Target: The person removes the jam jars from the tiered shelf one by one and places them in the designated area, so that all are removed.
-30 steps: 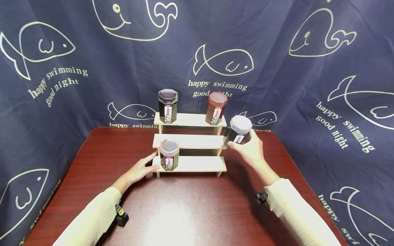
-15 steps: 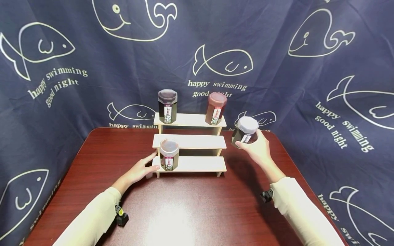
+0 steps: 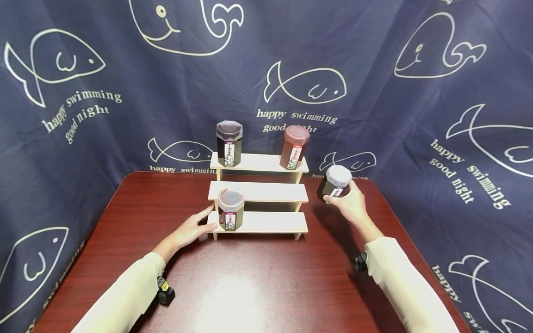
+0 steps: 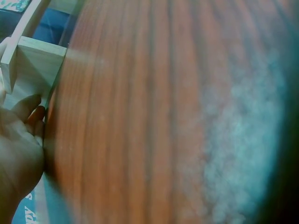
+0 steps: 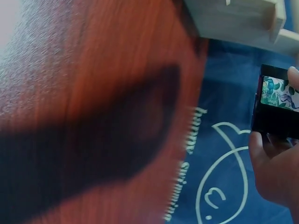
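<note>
A dark jar with a whitish lid (image 3: 338,176) is in my right hand (image 3: 353,203), thumb and fingers about its sides, raised to the right of the three-step wooden rack (image 3: 270,222). In the right wrist view its dark body (image 5: 275,119) and leafy label show at the right edge. My left hand (image 3: 189,230) grips the left end of the rack's lowest step, thumb on top; in the left wrist view the fingers (image 4: 25,109) bend beneath the plank (image 4: 23,42). Right beside that thumb stands a jar with a pale lid (image 3: 231,210).
On the top step stand a dark purple jar (image 3: 229,144) at the left and a red jar (image 3: 294,147) at the right. A reddish-brown table (image 3: 266,282) carries the rack. Dark blue fish-print cloth (image 3: 200,92) hangs behind and at both sides.
My right hand has carried the dark jar rightward, away from the middle step's right end, then slightly lower. The left hand keeps its place on the rack.
</note>
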`<state>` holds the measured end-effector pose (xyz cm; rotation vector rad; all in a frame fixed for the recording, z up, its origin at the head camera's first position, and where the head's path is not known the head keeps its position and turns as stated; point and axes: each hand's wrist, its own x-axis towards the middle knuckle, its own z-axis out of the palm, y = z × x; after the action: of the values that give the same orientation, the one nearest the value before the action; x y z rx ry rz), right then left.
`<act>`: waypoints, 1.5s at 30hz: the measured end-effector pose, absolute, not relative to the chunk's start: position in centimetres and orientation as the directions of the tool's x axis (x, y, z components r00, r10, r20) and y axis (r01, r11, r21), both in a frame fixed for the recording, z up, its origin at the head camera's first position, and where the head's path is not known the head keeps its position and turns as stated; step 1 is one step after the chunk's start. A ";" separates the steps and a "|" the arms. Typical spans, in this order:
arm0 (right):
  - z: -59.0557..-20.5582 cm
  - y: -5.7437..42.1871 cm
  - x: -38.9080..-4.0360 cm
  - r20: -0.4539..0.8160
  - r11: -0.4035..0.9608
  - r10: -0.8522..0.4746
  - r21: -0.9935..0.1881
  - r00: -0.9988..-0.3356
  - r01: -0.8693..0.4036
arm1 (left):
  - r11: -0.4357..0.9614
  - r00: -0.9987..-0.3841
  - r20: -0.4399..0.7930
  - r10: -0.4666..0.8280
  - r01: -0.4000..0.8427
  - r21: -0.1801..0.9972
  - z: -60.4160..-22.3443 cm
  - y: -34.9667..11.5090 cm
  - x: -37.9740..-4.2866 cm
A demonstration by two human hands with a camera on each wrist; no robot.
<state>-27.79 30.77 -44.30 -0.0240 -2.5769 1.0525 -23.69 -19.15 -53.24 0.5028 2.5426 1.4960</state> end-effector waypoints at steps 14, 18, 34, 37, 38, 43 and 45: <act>-48.0 31.6 -28.8 0.238 0.741 0.150 -0.669 -0.960 -0.050 | 0.444 -0.932 0.038 0.359 0.207 0.872 -53.5 -19.2 -23.9; -48.7 31.7 -29.0 0.215 0.741 0.153 -0.670 -0.965 -0.031 | 0.448 -0.932 0.041 0.359 0.211 0.869 -53.6 -19.2 -23.9; -50.7 31.6 -29.3 0.128 0.691 0.150 -0.722 -0.980 0.012 | 0.445 -0.938 0.028 0.344 0.189 0.875 -53.4 -19.3 -23.6; -50.8 31.6 -29.2 0.115 0.685 0.150 -0.728 -0.982 0.019 | 0.452 -0.937 0.023 0.348 0.190 0.872 -53.5 -19.2 -23.6; -50.9 31.6 -29.1 0.112 0.685 0.154 -0.728 -0.982 0.025 | 0.451 -0.936 0.023 0.352 0.191 0.872 -53.5 -19.2 -23.6; -50.8 31.5 -29.1 0.100 0.669 0.164 -0.742 -0.981 0.036 | 0.440 -0.932 0.036 0.361 0.204 0.874 -53.5 -19.1 -23.7; -50.7 31.5 -29.1 0.088 0.656 0.154 -0.754 -0.984 0.035 | 0.438 -0.932 0.043 0.360 0.210 0.874 -53.5 -19.1 -23.7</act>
<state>-29.08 31.45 -50.74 -0.1565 -2.7257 1.2356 -23.75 -19.15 -53.46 0.5057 2.5345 1.5081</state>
